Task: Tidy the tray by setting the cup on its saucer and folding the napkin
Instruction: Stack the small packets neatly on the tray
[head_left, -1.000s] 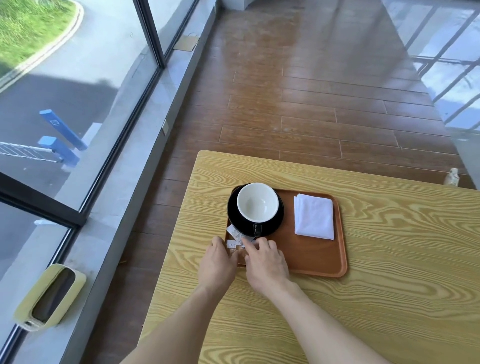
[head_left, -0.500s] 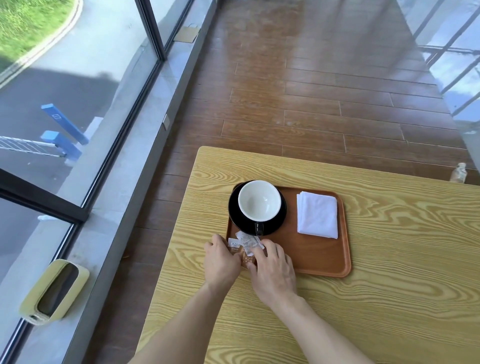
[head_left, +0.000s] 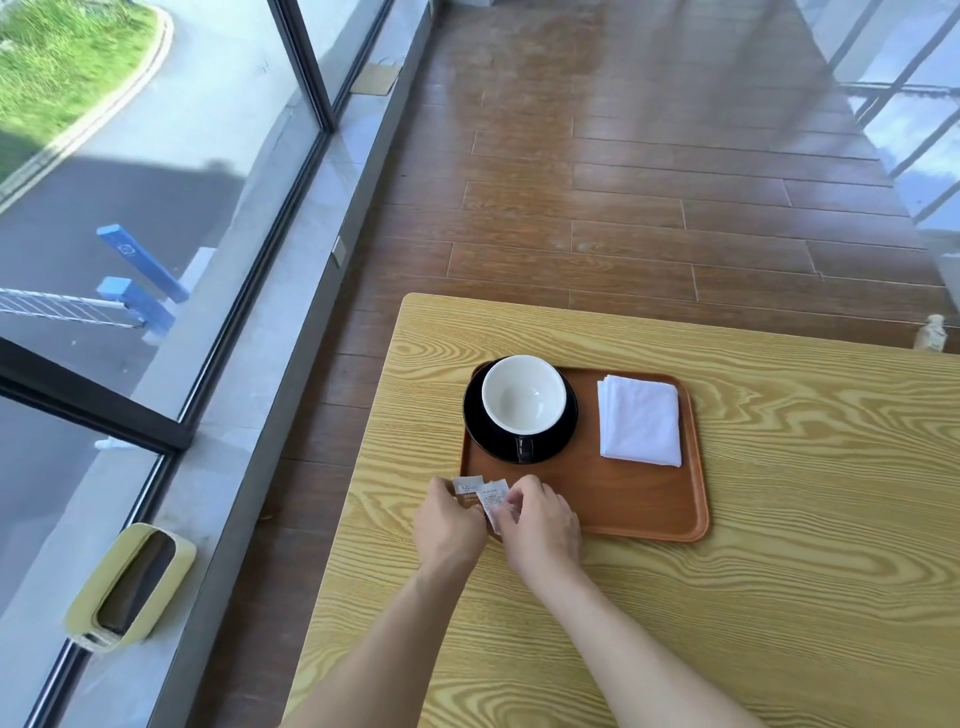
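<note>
- Both hands work at the near-left corner of the tray (head_left: 649, 499), over its front rim.
- Left hand (head_left: 447, 525): grip closed on a small white paper packet (head_left: 467, 486), pinched at its near edge; the printed end sticks out toward the saucer.
- Right hand (head_left: 543, 525): fingers curled round a second, crumpled wrapper (head_left: 493, 506); it is partly hidden, so I cannot tell if it is one piece or two.
- Change from a second ago: the scraps lay flat by the saucer under the fingertips; now they are lifted and gathered between the two hands. Half a second ago they were only partly raised.
- Cup (head_left: 523, 395): white inside, upright, sitting on the black saucer (head_left: 480, 431) at the far-left of the tray, handle toward the person. Unmoved across the frames.
- Napkin (head_left: 640, 420): white, folded to a neat rectangle, flat on the far-right part of the tray, apart from the saucer. Also unmoved.
- Judgement: both named steps look done; picking up the litter reads as a finishing touch.
- Tray sits on the yellow wood-grain worktop (head_left: 779, 597); a small bottle (head_left: 930, 332) stands at its far right edge.
- The view has shifted slightly; the worktop sits lower in the picture than before.
</note>
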